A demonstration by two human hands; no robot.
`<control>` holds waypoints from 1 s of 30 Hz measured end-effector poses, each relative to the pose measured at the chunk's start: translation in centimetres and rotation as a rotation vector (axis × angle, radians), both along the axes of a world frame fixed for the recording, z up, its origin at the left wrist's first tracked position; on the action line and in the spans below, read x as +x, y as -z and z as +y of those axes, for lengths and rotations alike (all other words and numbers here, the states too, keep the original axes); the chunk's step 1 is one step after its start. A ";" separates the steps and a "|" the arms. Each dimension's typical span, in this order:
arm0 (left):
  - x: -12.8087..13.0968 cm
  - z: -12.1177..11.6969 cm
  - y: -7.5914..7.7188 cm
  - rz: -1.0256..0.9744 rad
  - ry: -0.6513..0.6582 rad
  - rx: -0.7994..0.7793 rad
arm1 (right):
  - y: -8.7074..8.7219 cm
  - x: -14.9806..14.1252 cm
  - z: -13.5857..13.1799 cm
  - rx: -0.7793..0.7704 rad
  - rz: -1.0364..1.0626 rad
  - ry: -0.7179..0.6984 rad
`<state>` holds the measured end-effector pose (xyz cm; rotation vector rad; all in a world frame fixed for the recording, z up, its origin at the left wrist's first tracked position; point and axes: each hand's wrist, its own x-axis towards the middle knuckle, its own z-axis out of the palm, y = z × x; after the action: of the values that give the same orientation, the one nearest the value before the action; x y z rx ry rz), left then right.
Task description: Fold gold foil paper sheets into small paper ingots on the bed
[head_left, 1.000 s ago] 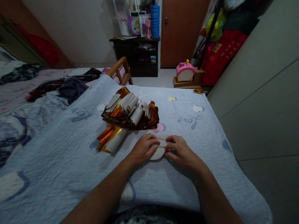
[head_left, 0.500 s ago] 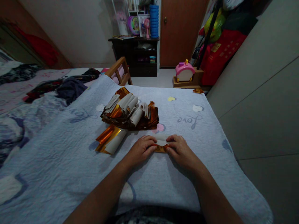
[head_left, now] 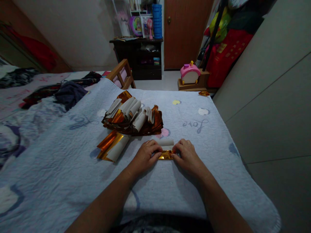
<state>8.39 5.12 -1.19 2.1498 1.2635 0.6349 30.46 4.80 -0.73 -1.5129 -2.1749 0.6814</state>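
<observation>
Between my hands lies a sheet of gold foil paper (head_left: 166,155), its near part folded over with the shiny side up and its pale backing showing at the far side. My left hand (head_left: 148,153) pinches the fold at its left end, thumb on the near edge. At the right end my right hand (head_left: 186,153) grips the same fold between thumb and fingers. Just beyond to the left sits a heap of gold foil papers (head_left: 133,116) with curled pale backs. A separate folded piece of foil paper (head_left: 113,147) rests in front of that heap.
A quilted blue cover (head_left: 184,194) lies under everything. One small gold folded piece (head_left: 204,93) is at its far right corner. Clothes (head_left: 70,92) are strewn on the left, a wooden rail (head_left: 121,72) stands behind, and a pale cabinet (head_left: 272,106) borders the right.
The near part of the paper has been folded over away from me, so a gold strip now shows where pale backing was. Both hands stay at its ends. The view has shifted slightly.
</observation>
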 end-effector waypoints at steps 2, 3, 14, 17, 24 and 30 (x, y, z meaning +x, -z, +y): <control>0.1 0.0 0.1 0.031 -0.007 0.013 | 0.2 0.0 0.0 0.007 -0.028 0.024; 0.2 0.0 0.2 0.048 -0.013 0.021 | 0.3 0.0 0.1 0.012 -0.037 0.033; 0.5 0.1 0.4 0.139 -0.027 0.044 | 0.5 0.2 0.1 0.030 -0.080 0.061; 0.5 0.1 0.3 0.138 -0.033 0.046 | 0.8 0.2 0.1 0.053 -0.063 0.072; 0.5 0.1 0.4 0.156 -0.015 0.051 | 1.1 0.3 0.3 0.044 0.010 0.116; 0.5 0.2 0.3 0.145 -0.002 0.058 | 0.8 0.2 0.1 0.044 0.016 0.115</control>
<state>8.90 5.31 -1.49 2.2773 1.3380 0.5310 30.62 4.95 -1.53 -1.5904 -2.0586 0.6019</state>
